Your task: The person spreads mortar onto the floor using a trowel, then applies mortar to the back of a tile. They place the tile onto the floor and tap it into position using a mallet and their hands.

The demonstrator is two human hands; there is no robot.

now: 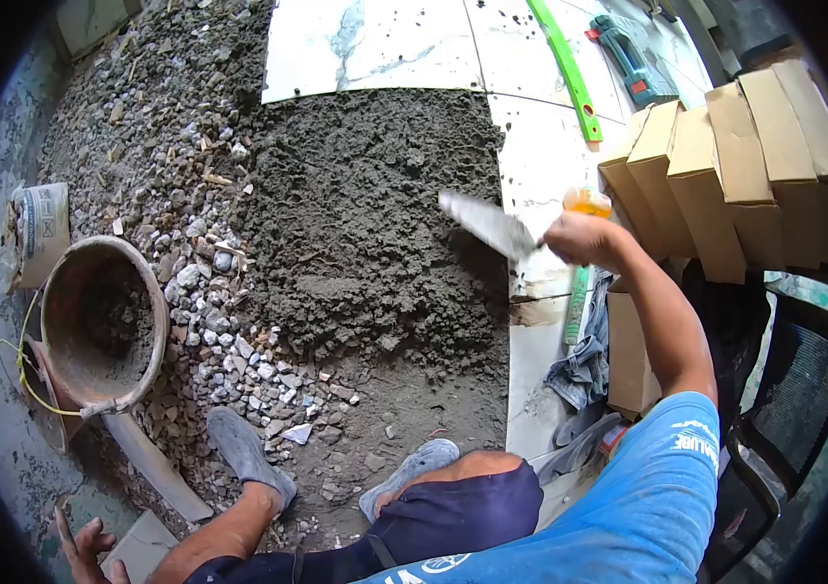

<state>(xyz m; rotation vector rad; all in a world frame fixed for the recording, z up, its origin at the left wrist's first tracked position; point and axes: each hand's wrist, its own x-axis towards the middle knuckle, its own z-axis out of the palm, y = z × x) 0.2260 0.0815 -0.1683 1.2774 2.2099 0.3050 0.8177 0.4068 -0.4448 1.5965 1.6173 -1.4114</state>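
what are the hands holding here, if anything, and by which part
The right hand grips the trowel at its handle end, behind the blade; the left hand appears empty.

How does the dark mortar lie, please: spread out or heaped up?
Spread out: the mortar forms a rough bed reaching the white tiles.

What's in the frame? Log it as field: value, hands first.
right hand: gripping trowel
left hand: fingers spread, nothing seen in it
trowel: blade over mortar's right side; contact unclear
mortar: dark, lumpy, spread on floor
tiles: white, along mortar's far and right sides
gravel: left of mortar
bucket: far left, tilted, some dark material inside
level: green, on tiles
boxes: cardboard, right side
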